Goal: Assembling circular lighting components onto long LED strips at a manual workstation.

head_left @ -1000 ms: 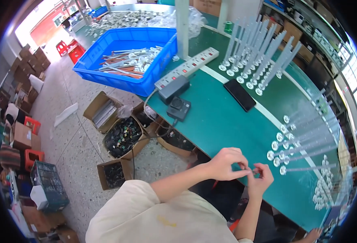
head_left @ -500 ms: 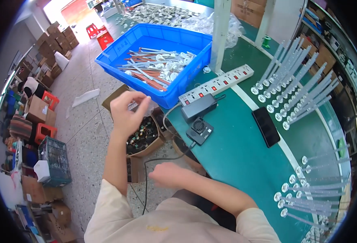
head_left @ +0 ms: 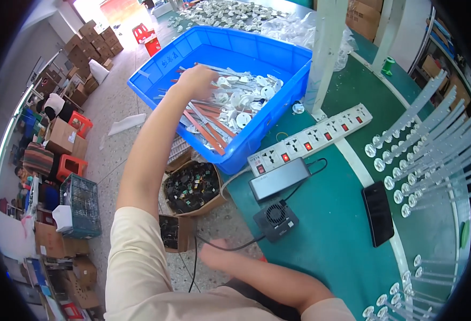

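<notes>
The left hand reached into the blue plastic bin, fingers curled down onto the pile of long white-capped strip parts; whether it gripped one could not be told. The strips lay just right of it, long axes slanting. The right hand hung far off, below the green tabletop, apparently empty.

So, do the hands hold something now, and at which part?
Left hand reaches into the blue plastic bin, over its white-capped strips; a hold cannot be told. Right hand appears empty.
</notes>
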Available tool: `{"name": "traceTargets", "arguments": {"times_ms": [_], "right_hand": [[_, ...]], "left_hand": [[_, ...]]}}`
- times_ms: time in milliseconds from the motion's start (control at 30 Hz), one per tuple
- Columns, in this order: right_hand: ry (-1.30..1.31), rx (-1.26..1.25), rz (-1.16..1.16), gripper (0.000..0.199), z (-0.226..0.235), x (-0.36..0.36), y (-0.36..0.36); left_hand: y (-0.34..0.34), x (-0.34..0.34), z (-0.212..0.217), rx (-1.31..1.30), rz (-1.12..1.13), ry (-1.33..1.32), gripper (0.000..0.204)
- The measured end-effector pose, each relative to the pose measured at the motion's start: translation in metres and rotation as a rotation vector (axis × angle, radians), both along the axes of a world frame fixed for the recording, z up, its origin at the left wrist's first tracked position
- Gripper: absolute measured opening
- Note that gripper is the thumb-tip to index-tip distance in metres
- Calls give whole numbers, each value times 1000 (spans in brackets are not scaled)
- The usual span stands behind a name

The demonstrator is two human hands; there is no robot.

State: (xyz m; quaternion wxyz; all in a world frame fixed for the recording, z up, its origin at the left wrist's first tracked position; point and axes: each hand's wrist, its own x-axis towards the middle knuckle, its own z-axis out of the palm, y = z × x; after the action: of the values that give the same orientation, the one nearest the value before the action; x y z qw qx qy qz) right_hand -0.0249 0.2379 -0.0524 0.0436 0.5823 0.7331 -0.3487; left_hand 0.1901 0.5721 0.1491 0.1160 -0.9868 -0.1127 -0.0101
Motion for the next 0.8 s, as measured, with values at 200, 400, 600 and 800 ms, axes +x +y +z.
{"name": "traceTargets", "arguments": {"times_ms": [200, 400, 600, 800], "right_hand": [[21, -170, -9, 35, 38, 21, 3], [-5, -185, -61, 32, 38, 22, 7], [-2, -79, -139, 29, 28, 20, 4], [58, -170, -200, 27, 29, 23, 12]], "left_hand": [[-5, 38, -22, 43, -42, 237, 29], [17, 70, 2, 141, -103, 5, 17], [46, 97, -23, 316, -15, 175, 37], [68, 107, -35, 65, -56, 296, 70]]}}
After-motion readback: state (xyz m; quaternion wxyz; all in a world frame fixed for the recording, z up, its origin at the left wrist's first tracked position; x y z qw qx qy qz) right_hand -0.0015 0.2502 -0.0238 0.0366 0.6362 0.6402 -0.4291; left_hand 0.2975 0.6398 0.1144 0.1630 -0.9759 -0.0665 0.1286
